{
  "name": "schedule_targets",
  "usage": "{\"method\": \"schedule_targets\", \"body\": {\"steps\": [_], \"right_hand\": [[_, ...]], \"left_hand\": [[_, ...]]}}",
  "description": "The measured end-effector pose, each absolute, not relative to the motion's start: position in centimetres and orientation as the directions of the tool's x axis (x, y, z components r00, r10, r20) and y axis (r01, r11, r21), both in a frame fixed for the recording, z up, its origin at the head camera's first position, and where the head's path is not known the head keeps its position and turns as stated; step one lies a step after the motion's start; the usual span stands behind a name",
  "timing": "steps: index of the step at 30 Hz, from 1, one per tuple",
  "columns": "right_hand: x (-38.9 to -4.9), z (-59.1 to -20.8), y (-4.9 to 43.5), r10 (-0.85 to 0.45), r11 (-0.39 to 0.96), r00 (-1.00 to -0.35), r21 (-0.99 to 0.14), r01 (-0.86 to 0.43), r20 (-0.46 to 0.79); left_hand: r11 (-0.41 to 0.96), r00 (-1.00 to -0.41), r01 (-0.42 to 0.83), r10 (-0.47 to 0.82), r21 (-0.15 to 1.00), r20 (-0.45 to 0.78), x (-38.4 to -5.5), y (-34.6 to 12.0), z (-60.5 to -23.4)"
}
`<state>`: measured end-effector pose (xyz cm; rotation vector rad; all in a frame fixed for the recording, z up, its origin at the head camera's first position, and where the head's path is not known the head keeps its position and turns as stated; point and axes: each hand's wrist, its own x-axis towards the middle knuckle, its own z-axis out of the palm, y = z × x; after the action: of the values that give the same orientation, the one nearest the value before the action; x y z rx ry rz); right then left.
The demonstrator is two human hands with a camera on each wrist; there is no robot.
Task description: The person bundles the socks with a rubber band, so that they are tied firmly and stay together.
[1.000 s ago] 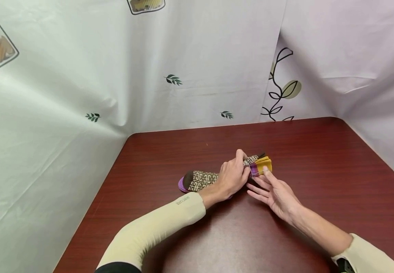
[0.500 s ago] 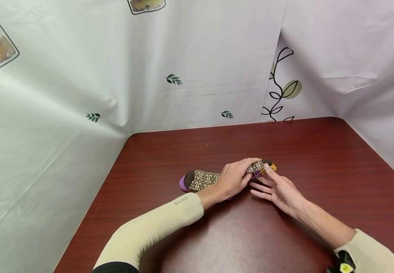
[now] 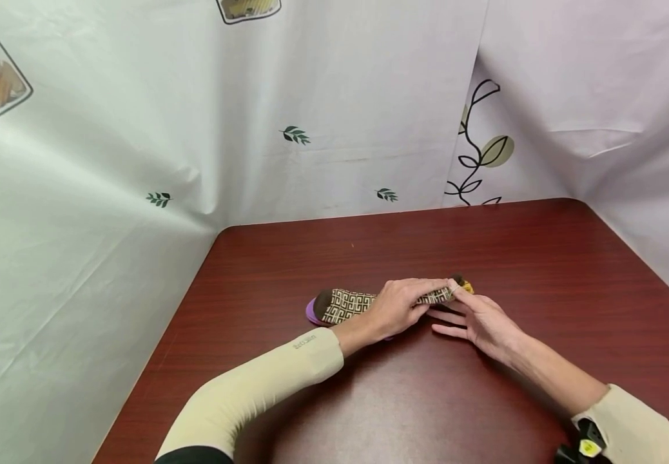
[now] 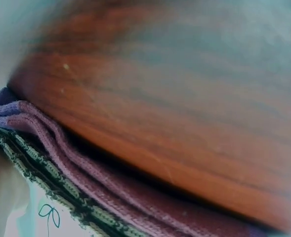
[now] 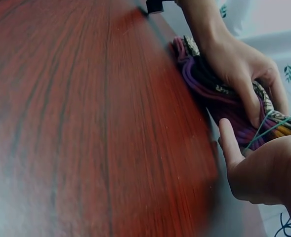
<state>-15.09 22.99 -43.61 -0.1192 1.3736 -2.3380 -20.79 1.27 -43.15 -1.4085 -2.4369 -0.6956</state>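
A bundle of patterned socks [image 3: 347,305], brown and cream with purple ones beneath, lies on the table. My left hand [image 3: 398,304] grips the bundle from above near its cuff end, thumb on the near side in the right wrist view. At that end my right hand [image 3: 491,328] holds a thin elastic band [image 5: 278,127], stretched across the socks; its lower fingers are extended. Yellow and dark cuffs [image 3: 466,285] stick out past the right thumb. The left wrist view shows the layered pink-purple sock edges [image 4: 81,158] close up. Fingertips at the band are partly hidden.
The reddish-brown wooden table [image 3: 288,258] runs back to a white printed curtain [image 3: 334,161], which also hangs along both sides. A dark wrist device [image 3: 586,444] sits on the right sleeve.
The right hand has moved slightly right with the band, over the cuffs. The left hand has flattened forward along the socks, its fingers now reaching the right thumb. Less yellow cuff shows.
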Motion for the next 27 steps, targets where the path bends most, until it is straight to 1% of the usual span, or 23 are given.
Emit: {"method": "schedule_targets", "body": {"steps": [5, 10, 21, 27], "right_hand": [[-15.2, -43.6, 23.2, -0.39, -0.413, -0.91, -0.857, 0.31, -0.141], [-15.3, -43.7, 23.4, -0.395, -0.403, -0.908, -0.861, 0.311, -0.143], [-15.8, -44.2, 23.7, -0.425, -0.376, -0.898, -0.88, 0.29, -0.115], [-15.8, -44.6, 23.8, -0.435, -0.409, -0.897, -0.872, 0.27, -0.074]], "left_hand": [[0.357, -0.447, 0.893, 0.773, 0.275, 0.449, -20.9, 1.2, -43.3], [0.334, -0.411, 0.91, 0.805, 0.245, 0.428, -21.0, 1.1, -43.4], [0.313, -0.363, 0.931, 0.846, 0.189, 0.39, -21.1, 1.1, -43.4], [0.311, -0.352, 0.936, 0.863, 0.166, 0.363, -21.1, 1.1, -43.3]]}}
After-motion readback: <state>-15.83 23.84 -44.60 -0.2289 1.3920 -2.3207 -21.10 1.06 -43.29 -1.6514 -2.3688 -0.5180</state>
